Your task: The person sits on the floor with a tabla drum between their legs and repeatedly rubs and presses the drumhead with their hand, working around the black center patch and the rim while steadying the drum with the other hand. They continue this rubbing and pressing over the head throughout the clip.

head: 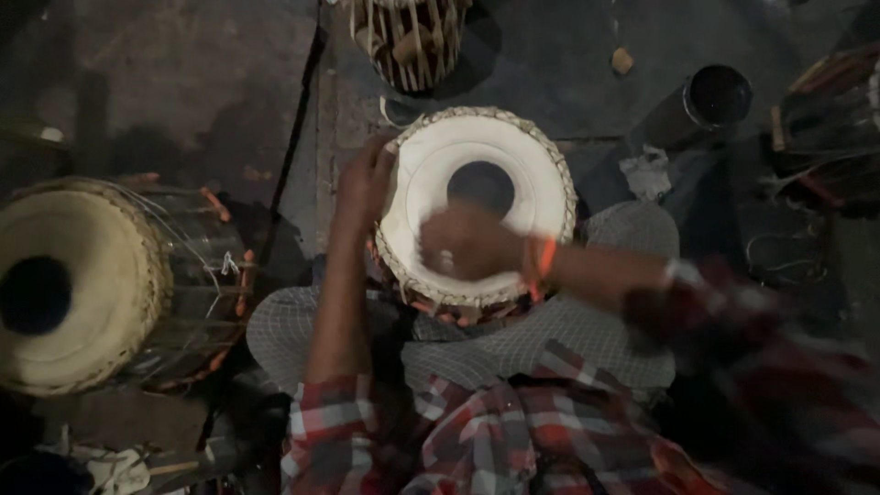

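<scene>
Left grip (367,183) clamped on the left rim of the white-headed drum (477,206), which stands upright between the person's knees on the floor; right grip (467,243) rests blurred on the drumhead just below its black centre spot, fingers open or curled cannot tell. Bigger tan drum (82,284) lies on its side well left, a dark cylinder (706,101) upper right, a small rag (646,172) just beside it.
</scene>
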{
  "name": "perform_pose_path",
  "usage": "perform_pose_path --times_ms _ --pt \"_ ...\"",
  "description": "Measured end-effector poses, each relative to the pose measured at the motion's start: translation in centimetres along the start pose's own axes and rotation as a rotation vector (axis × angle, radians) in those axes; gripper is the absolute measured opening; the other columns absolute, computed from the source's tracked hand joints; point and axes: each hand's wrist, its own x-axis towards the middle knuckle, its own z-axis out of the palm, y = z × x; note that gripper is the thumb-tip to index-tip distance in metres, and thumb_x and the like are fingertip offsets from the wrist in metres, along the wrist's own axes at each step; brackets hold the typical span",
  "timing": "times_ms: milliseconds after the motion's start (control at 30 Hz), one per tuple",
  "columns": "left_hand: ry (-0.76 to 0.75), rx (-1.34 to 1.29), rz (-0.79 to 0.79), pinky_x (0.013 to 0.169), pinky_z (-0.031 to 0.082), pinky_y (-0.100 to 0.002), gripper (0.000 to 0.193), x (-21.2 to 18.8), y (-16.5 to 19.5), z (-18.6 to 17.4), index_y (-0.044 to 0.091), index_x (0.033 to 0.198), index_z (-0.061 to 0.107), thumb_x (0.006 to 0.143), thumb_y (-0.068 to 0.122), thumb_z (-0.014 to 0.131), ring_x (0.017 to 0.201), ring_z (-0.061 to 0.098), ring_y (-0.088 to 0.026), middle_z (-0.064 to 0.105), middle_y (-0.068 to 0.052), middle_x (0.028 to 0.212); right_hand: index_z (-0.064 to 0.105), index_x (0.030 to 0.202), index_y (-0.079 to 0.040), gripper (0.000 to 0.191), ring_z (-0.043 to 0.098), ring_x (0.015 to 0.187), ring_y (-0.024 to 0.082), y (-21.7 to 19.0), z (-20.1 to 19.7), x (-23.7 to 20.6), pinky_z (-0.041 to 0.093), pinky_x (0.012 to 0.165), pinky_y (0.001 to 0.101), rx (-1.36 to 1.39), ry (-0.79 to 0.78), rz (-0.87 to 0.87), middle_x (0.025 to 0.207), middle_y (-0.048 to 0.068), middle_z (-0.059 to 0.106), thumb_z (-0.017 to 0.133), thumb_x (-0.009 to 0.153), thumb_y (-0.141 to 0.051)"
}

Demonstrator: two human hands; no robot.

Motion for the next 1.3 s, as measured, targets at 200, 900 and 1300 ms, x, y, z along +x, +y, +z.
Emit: perform_pose_path --times_ms 200,900,1300 --pt "-0.075 0.074 -0.191 0.08 0.054 -0.043 0.038 -0.4 3.1 -0.6 0.01 0.133 0.067 0.105 0.029 0.051 0.085 0.071 -0.034 0.072 -0.021 0.092 0.062 0.085 -0.008 0.028 0.062 0.08 0.037 10.5 -5.3 4.1 0.049 0.071 0.0496 -0.334 0.147 0.214 0.082 0.014 0.061 0.078 0.091 -0.03" --pt "-0.385 -0.275 0.901 0.08 0.054 -0.039 0.031 -17.7 30.6 1.4 0.004 0.112 0.065 0.083 0.009 0.074 0.095 0.069 -0.03 0.068 -0.014 0.105 0.064 0.077 -0.01 0.021 0.062 0.074 0.031 -2.6 -0.4 -0.5 0.048 0.067 0.0472 -0.11 -0.084 -0.035 0.078 0.01 0.061 0.076 0.089 -0.02" --pt "-0.369 -0.182 0.883 0.078 0.054 -0.039 0.028 -18.3 30.5 -0.1 0.005 0.111 0.065 0.086 0.011 0.075 0.092 0.07 -0.029 0.068 -0.013 0.102 0.065 0.082 -0.007 0.016 0.064 0.079 0.036 3.6 -2.9 0.0 0.05 0.07 0.049 -0.187 0.016 0.248 0.081 0.014 0.064 0.074 0.082 -0.021"
